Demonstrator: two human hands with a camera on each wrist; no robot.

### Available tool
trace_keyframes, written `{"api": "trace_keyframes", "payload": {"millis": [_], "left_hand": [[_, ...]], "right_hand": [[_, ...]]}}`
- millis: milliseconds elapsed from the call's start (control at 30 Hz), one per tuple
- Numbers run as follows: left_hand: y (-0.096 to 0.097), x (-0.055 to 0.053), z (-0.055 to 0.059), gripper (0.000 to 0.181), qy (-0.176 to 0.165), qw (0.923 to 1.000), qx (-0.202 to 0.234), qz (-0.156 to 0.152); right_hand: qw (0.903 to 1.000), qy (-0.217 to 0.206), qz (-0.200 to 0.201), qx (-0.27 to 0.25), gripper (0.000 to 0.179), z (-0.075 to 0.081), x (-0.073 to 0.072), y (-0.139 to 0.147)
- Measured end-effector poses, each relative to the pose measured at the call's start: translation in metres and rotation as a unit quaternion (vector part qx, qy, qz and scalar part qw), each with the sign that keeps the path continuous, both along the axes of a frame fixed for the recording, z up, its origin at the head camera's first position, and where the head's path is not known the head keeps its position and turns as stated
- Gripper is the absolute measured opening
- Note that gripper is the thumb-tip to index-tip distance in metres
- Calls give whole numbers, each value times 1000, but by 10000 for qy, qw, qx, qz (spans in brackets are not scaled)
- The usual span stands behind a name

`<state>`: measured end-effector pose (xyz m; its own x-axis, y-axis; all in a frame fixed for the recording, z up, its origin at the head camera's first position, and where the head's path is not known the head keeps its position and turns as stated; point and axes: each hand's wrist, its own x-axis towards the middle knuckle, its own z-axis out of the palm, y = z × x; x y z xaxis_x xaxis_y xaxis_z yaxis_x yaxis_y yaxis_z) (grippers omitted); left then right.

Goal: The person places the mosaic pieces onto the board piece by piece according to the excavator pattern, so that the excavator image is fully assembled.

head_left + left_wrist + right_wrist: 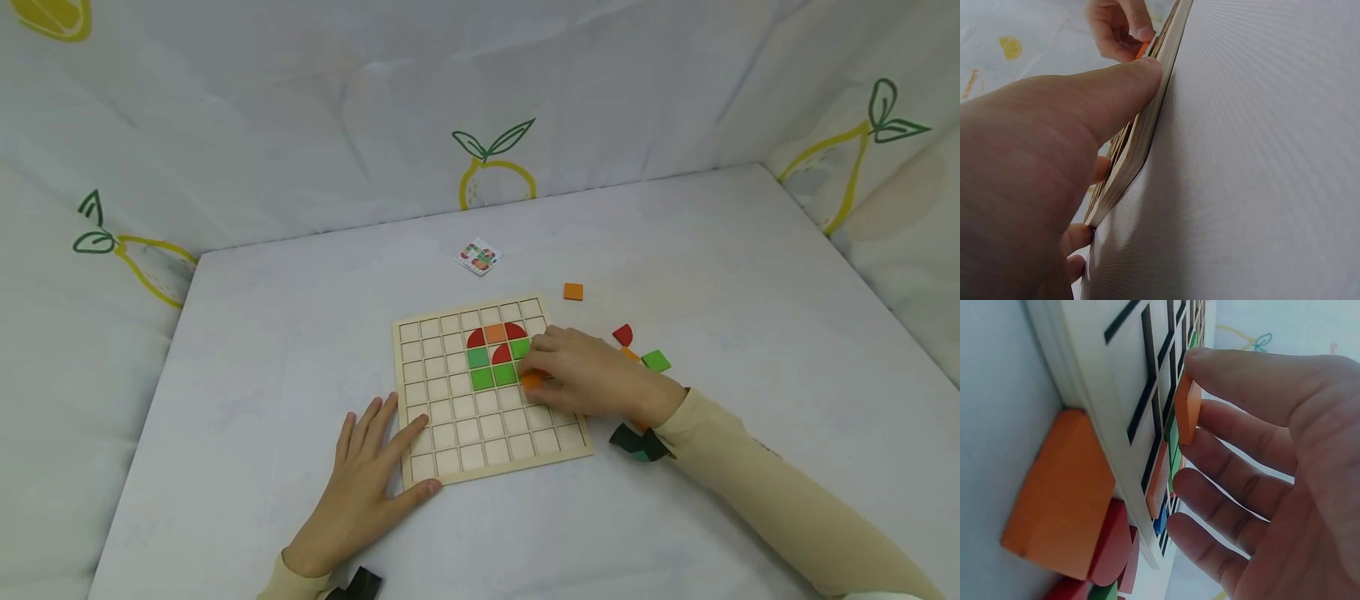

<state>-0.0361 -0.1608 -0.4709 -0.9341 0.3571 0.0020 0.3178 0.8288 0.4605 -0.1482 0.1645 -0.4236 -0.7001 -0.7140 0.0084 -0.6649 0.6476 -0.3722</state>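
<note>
A square wooden grid board (pixel 493 473) lies on the table. My left hand (pixel 360 487) has its fingers spread over the board's left edge, with the thumb at the near corner; the left wrist view shows that thumb (pixel 1129 81) along the rim. Over the right half of the grid, my right hand (pixel 600 371) pinches an orange square tile (pixel 1189 409) between thumb and fingers, close above the cells. Beside it sit green tiles (pixel 505 374), red quarter-round tiles (pixel 476 338) and an orange tile (pixel 495 333), set in the upper right cells.
A small pattern card (pixel 478 256) lies beyond the board. Right of the board are a loose orange tile (pixel 573 292), a red quarter-round piece (pixel 622 335) and a green tile (pixel 656 361). More loose pieces (pixel 1057 494) lie along the board's right edge, partly under my right forearm.
</note>
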Motion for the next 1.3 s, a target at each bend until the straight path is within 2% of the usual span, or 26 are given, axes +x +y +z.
{"api": "trace_keyframes", "payload": {"millis": [300, 700, 933, 1067, 1300], "left_hand": [[0, -1, 0, 78, -36, 10000, 2, 1], [-1, 0, -1, 78, 48, 10000, -7, 0], [-1, 0, -2, 78, 69, 10000, -6, -3], [-1, -1, -1, 78, 43, 10000, -8, 8], [0, 0, -1, 78, 13, 10000, -21, 43]], "right_hand": [[10000, 68, 36, 35, 21, -5, 3, -2], [9998, 111, 96, 131, 23, -1, 7, -3], [9997, -18, 84, 244, 24, 1, 7, -4], [9999, -68, 52, 146, 22, 3, 6, -3], [9993, 318, -153, -138, 15, 11, -1, 8]]}}
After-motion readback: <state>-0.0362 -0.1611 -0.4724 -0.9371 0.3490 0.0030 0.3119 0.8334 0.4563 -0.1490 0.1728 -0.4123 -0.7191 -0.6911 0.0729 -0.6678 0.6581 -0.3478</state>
